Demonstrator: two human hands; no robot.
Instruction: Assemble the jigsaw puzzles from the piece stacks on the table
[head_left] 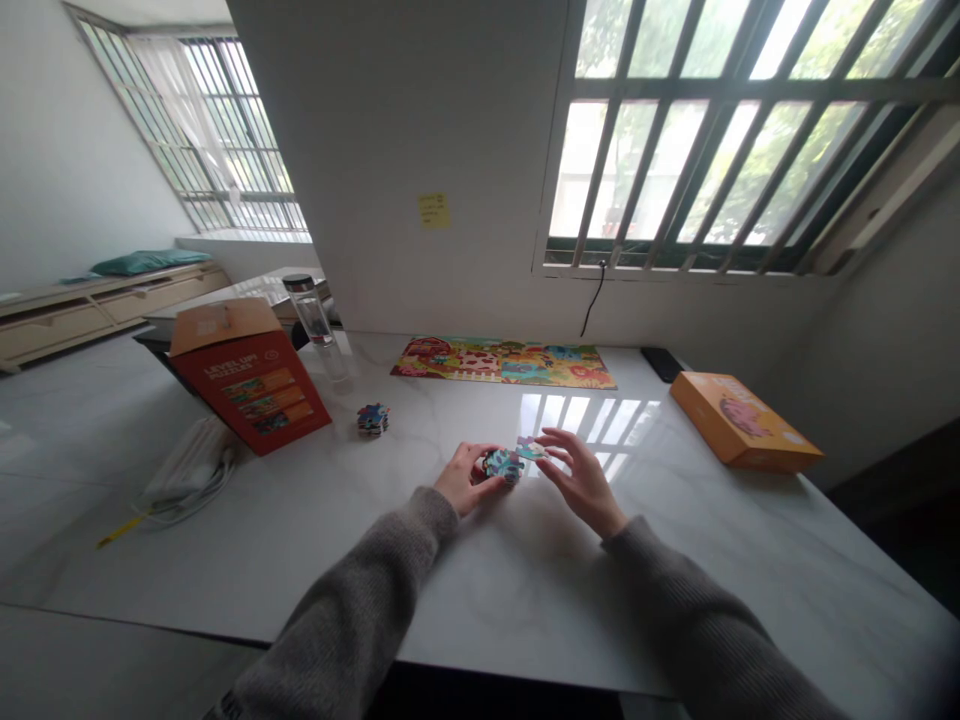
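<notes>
- Left hand [466, 478]: curled, clamped on a stack of jigsaw pieces [502, 465], centre of frame.
- Right hand [581, 482]: open, fingers spread, just beside a loose blue jigsaw piece [531, 449], long axis running left–right.
- Second stack of jigsaw pieces [373, 419]: left of the hands.
- Assembled jigsaw [502, 362]: upper centre, on the marble table [540, 590].
- Red box [251, 400]: left, printed "LEVEL UP! PUZZLES".
- Orange box [742, 421]: right.

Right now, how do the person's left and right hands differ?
The left hand is curled around a clump of jigsaw pieces, while the right hand is open with its fingers spread. The left hand grips the clump, while the right hand reaches toward a pale blue piece at its edge. Both hands are bare and emerge from grey knit sleeves.
</notes>
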